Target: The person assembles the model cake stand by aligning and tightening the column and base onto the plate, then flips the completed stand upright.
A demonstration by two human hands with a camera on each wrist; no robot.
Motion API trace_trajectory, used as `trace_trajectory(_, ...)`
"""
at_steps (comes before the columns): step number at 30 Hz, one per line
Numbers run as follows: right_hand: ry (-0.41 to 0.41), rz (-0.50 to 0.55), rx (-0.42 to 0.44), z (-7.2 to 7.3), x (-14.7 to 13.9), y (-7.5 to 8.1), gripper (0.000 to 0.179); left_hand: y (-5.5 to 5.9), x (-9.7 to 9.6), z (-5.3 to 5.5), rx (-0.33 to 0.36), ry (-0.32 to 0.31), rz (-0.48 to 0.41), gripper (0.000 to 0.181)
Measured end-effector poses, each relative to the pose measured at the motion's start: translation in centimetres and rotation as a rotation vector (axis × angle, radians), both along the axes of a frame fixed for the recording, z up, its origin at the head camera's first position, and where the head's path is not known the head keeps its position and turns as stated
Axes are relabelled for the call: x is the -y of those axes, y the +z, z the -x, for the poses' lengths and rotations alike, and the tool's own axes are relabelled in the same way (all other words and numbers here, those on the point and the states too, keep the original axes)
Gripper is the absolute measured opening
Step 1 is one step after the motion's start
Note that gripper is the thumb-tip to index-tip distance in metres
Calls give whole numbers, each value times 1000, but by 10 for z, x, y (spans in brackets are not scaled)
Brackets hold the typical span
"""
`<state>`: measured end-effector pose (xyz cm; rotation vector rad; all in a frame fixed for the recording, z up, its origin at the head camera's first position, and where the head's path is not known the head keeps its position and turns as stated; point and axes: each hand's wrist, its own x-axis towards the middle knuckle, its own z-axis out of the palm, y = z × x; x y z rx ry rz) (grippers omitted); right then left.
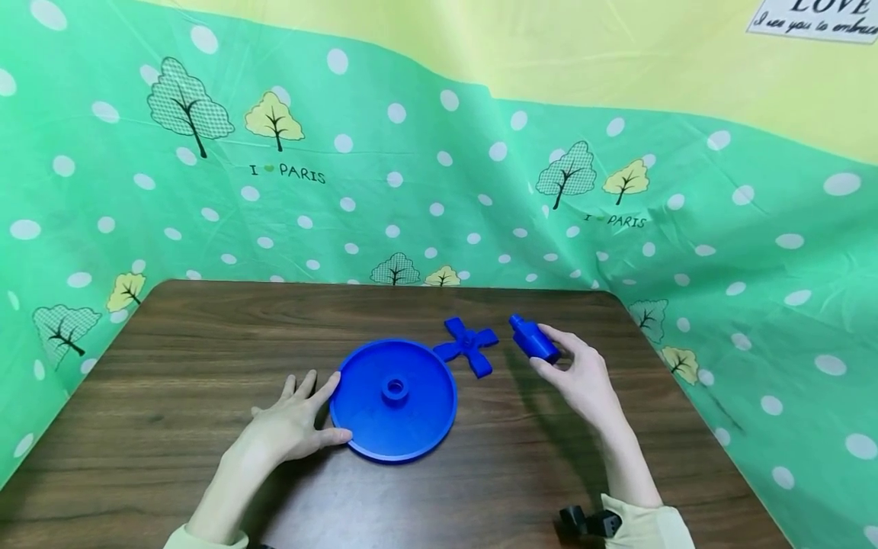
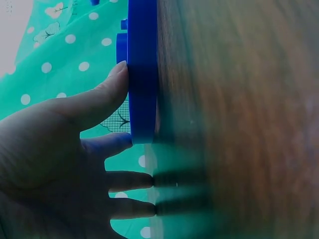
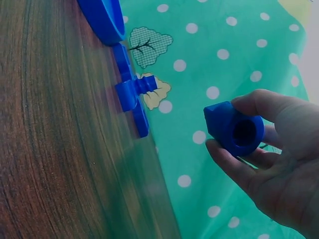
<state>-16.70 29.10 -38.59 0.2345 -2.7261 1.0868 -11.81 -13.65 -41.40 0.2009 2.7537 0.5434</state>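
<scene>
Backing the desk (image 1: 226, 335) hangs dotted green cloth (image 1: 418, 152); the left hand (image 1: 288, 423) splays against a dish (image 1: 421, 423), the right hand (image 1: 581, 377) pinches a cylinder (image 1: 535, 341).

I seem to stand in a homelike corner; whether it is a real home or only a prepared room, I cannot tell. A brown wood-grain table (image 1: 178, 366) fills the lower part of the frame. Behind it hangs a green and yellow cloth (image 1: 425, 141) with white dots. Trees (image 1: 185, 99) are printed at upper left; at upper right, a white panel (image 1: 812, 27) says "LOVE".
</scene>
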Motion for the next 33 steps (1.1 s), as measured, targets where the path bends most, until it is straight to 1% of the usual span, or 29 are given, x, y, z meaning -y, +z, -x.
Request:
trace_trajectory(7,1,-11,0,2,0,-2,54,0,-1,0,25,9,-8,98)
trace_trajectory(17,29,-9,9,3,6,-1,54,-1,-1,0,23,-7,-32,98)
trace_trajectory(23,50,-2,7,3,12,0,53,0,1,2,34,1,-46,99)
trace_trajectory(29,68,9,5,1,17,2,52,0,2,4,35,3,-63,99)
trace_trajectory(33,83,24,8,-2,20,2,52,-2,2,2,32,7,-71,100)
